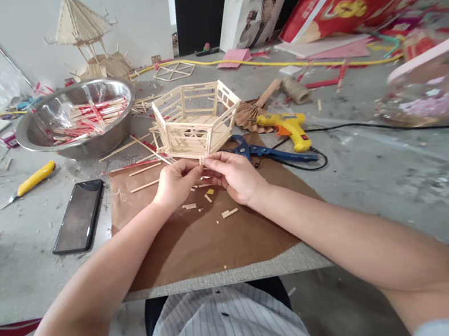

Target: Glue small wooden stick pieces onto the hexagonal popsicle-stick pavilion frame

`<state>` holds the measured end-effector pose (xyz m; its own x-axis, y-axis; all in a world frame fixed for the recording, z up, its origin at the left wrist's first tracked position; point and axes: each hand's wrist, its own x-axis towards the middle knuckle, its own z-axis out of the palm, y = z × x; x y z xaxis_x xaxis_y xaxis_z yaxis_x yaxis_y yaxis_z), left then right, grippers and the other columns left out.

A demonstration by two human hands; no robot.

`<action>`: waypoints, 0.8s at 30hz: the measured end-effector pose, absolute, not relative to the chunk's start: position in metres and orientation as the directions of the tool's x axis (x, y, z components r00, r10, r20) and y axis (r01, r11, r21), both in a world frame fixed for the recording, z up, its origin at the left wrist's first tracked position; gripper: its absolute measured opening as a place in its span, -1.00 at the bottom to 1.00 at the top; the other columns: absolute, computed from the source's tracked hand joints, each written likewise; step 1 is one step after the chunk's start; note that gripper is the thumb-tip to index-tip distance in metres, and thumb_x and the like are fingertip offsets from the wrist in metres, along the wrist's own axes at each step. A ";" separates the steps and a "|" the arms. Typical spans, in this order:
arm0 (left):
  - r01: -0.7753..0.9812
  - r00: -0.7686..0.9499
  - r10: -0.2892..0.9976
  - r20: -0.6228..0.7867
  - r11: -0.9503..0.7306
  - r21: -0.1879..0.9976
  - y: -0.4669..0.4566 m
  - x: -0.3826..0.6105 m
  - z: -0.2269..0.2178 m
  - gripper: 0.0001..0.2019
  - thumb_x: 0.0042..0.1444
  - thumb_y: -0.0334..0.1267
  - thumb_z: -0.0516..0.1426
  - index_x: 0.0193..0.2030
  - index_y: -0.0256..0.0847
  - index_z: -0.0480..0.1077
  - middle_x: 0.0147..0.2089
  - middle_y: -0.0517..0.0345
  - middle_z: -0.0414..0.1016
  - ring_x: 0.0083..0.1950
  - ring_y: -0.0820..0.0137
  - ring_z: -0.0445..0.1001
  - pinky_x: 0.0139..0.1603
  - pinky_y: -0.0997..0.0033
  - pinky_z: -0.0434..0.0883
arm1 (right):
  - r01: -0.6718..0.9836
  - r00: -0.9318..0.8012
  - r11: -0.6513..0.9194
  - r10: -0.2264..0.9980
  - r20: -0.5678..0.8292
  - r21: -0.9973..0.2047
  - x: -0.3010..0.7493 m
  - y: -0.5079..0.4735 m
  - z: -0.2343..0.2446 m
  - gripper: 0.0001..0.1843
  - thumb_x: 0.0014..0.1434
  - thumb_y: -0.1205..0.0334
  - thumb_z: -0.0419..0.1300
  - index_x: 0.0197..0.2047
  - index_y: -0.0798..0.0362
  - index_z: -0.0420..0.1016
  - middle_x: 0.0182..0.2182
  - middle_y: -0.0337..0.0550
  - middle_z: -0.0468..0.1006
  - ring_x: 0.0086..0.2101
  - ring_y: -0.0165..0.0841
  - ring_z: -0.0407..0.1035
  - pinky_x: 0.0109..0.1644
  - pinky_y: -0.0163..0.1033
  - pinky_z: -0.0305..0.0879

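My left hand [176, 183] and my right hand [238, 175] meet fingertip to fingertip at the near side of a hexagonal frame of thin wooden sticks [189, 151]. Both are closed in a pinch around a small piece of wooden stick [202, 161], largely covered by the fingers. Whether this piece touches the frame, I cannot tell. Below the hands, several short stick offcuts [229, 213] lie on a brown sheet [221, 247]. Two longer wooden sticks [145, 186] rest on the sheet left of my left hand.
Right of my hands lie blue-handled cutters [283, 155] and a yellow glue gun [293, 128] with a black cord. Left are a phone [78, 217], a yellow utility knife [35, 178] and a metal bowl [82, 149] of sticks. A stick pavilion [82, 25] stands behind.
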<state>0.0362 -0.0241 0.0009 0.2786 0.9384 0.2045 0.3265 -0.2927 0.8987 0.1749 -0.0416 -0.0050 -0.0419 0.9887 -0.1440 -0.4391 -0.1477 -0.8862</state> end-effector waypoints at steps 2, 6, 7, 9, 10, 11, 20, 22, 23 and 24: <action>0.361 0.285 0.933 0.218 -0.315 0.878 -0.023 0.036 0.000 -0.78 -0.01 -0.17 0.13 -0.43 -0.31 0.44 -0.45 0.16 0.48 -0.43 0.53 0.36 -0.39 0.55 0.30 | -0.433 -0.042 -0.149 0.989 -0.145 -0.889 0.175 -0.042 -0.005 -0.67 -0.33 0.12 0.38 -0.49 0.05 0.40 -0.55 -0.31 0.50 -0.46 -0.42 0.41 -0.35 -0.26 0.37; 0.423 0.299 0.924 0.238 -0.352 0.835 -0.023 0.035 0.001 -0.80 0.00 -0.20 0.11 -0.43 -0.30 0.46 -0.45 0.17 0.49 -0.42 0.51 0.37 -0.38 0.55 0.29 | -0.412 -0.037 -0.156 0.987 -0.155 -0.898 0.175 -0.041 -0.006 -0.68 -0.33 0.13 0.38 -0.49 0.05 0.40 -0.55 -0.31 0.50 -0.46 -0.42 0.41 -0.35 -0.27 0.37; 0.434 0.304 0.922 0.240 -0.359 0.827 -0.023 0.034 0.001 -0.80 0.01 -0.20 0.10 -0.42 -0.30 0.46 -0.45 0.17 0.49 -0.42 0.51 0.37 -0.38 0.55 0.29 | -0.410 -0.036 -0.157 0.987 -0.156 -0.898 0.175 -0.041 -0.006 -0.68 -0.33 0.13 0.39 -0.50 0.05 0.39 -0.55 -0.31 0.50 -0.46 -0.42 0.41 -0.35 -0.27 0.37; 0.453 0.309 0.920 0.241 -0.366 0.813 -0.023 0.034 0.002 -0.80 0.01 -0.20 0.10 -0.42 -0.29 0.46 -0.44 0.17 0.50 -0.41 0.52 0.38 -0.37 0.55 0.29 | -0.413 -0.040 -0.159 0.987 -0.156 -0.897 0.175 -0.040 -0.006 -0.68 -0.32 0.13 0.39 -0.50 0.05 0.39 -0.55 -0.31 0.50 -0.46 -0.43 0.42 -0.35 -0.27 0.38; 0.463 0.310 0.920 0.241 -0.367 0.807 -0.023 0.034 0.002 -0.80 0.01 -0.21 0.10 -0.42 -0.29 0.47 -0.44 0.17 0.50 -0.41 0.52 0.38 -0.37 0.55 0.28 | -0.415 -0.045 -0.160 0.987 -0.156 -0.896 0.175 -0.040 -0.006 -0.68 -0.32 0.14 0.39 -0.50 0.05 0.39 -0.55 -0.32 0.50 -0.46 -0.43 0.42 -0.35 -0.27 0.38; 0.473 0.309 0.921 0.239 -0.367 0.801 -0.023 0.034 0.003 -0.80 0.02 -0.21 0.10 -0.42 -0.29 0.47 -0.44 0.17 0.50 -0.41 0.52 0.38 -0.37 0.55 0.28 | -0.417 -0.052 -0.166 0.986 -0.159 -0.894 0.176 -0.040 -0.006 -0.68 -0.31 0.14 0.40 -0.50 0.05 0.38 -0.55 -0.32 0.49 -0.46 -0.43 0.42 -0.35 -0.27 0.38; 0.444 0.358 0.914 0.189 -0.344 0.827 -0.021 0.031 0.005 -0.78 0.01 -0.17 0.12 -0.37 -0.28 0.49 -0.42 0.15 0.52 -0.40 0.49 0.41 -0.37 0.54 0.30 | -0.392 -0.255 -0.312 0.941 -0.224 -0.866 0.182 -0.039 -0.003 -0.70 -0.25 0.20 0.39 -0.38 0.05 0.47 -0.51 -0.30 0.53 -0.47 -0.44 0.43 -0.40 -0.33 0.35; 0.417 0.374 0.912 0.169 -0.328 0.848 -0.021 0.030 0.005 -0.78 0.00 -0.17 0.13 -0.37 -0.29 0.49 -0.43 0.15 0.52 -0.41 0.50 0.41 -0.38 0.54 0.30 | -0.395 -0.254 -0.311 0.941 -0.223 -0.865 0.182 -0.039 -0.003 -0.69 -0.26 0.21 0.39 -0.36 0.05 0.49 -0.50 -0.30 0.53 -0.47 -0.45 0.43 -0.40 -0.33 0.36; 0.404 0.381 0.911 0.159 -0.320 0.857 -0.021 0.030 0.006 -0.79 0.00 -0.17 0.14 -0.37 -0.29 0.49 -0.43 0.15 0.52 -0.42 0.51 0.40 -0.39 0.55 0.30 | -0.400 -0.244 -0.305 0.944 -0.221 -0.864 0.182 -0.039 -0.003 -0.69 -0.26 0.22 0.39 -0.36 0.05 0.49 -0.50 -0.30 0.53 -0.47 -0.45 0.43 -0.40 -0.33 0.37; 0.392 0.388 0.909 0.150 -0.310 0.866 -0.021 0.030 0.006 -0.79 0.00 -0.17 0.14 -0.37 -0.29 0.49 -0.44 0.16 0.51 -0.43 0.52 0.39 -0.40 0.55 0.30 | -0.406 -0.232 -0.297 0.948 -0.217 -0.864 0.182 -0.039 -0.003 -0.69 -0.27 0.22 0.39 -0.37 0.04 0.50 -0.50 -0.31 0.53 -0.46 -0.46 0.43 -0.39 -0.33 0.37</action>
<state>0.0299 -0.0207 0.0060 0.3883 0.9093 0.1496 0.3917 -0.3098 0.8664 0.1816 -0.0385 -0.0026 -0.2316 0.9482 -0.2175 -0.4059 -0.2973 -0.8642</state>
